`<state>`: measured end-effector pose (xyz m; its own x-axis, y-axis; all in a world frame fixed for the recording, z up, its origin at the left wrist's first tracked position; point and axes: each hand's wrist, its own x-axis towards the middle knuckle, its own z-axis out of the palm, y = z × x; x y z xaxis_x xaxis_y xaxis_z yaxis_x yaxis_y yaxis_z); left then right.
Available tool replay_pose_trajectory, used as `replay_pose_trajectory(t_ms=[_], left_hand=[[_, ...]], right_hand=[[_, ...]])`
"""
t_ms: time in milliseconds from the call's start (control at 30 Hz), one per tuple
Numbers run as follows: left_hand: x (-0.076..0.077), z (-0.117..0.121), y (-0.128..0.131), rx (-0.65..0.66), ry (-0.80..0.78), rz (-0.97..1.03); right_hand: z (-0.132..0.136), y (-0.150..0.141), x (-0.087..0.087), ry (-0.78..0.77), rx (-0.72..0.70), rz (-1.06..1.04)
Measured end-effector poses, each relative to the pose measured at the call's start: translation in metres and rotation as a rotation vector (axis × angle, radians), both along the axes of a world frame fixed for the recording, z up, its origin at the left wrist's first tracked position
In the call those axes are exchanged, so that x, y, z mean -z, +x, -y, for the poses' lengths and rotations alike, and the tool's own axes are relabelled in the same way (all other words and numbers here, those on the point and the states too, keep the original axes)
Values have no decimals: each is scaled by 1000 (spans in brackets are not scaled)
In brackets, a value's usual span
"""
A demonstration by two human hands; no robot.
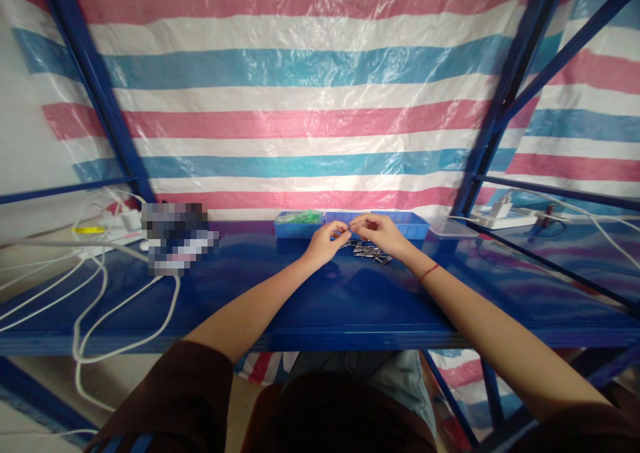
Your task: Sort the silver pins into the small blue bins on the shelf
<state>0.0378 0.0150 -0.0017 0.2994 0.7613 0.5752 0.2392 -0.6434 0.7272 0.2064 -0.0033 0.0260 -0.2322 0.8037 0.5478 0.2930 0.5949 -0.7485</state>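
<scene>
The slim metal pieces lay jumbled on the surface, just below the right hand, farther from the left hand; whether either grip was closed couldn't be told.

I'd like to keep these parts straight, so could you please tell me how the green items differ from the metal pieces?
The green items are bright green, while the metal pieces look silvery and dark. The green items sit inside a blue tray; the metal pieces lie loose on the blue tabletop, close to the right hand. Both are groups of small things.
</scene>
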Motion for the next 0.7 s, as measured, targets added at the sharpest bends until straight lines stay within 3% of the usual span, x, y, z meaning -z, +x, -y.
replay_pose_trajectory(t_ms=[400, 700], left_hand=[[-3, -1, -7, -118, 211, -71], [-4, 0, -4, -121, 219, -95]], right_hand=[[1, 8, -3, -100, 46, 70], [1, 10, 1, -221, 6, 212]])
